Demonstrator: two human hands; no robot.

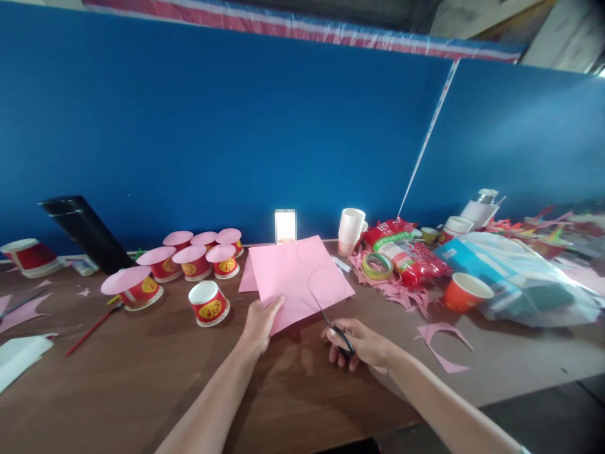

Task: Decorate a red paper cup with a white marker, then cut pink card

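Note:
A sheet of pink paper [283,274] with two circles drawn on its right part is held up over the table. My left hand [261,321] grips its lower left edge, thumb on top. In my right hand [359,343] are black-handled scissors [324,312], their blades at the sheet's lower right edge, pointing toward the nearer circle. Whether the blades have cut into the paper I cannot tell. Another pink sheet [247,277] lies behind the held one. Left of my left hand, a red and white paper cup [208,306] stands upside down.
Several red cups topped with pink discs [190,255] stand at the left, near a black bottle [87,233] and a red brush [94,329]. To the right are stacked white cups [350,230], a tape roll [377,267], a red packet [406,252], an orange cup [467,293] and pink scraps [443,347].

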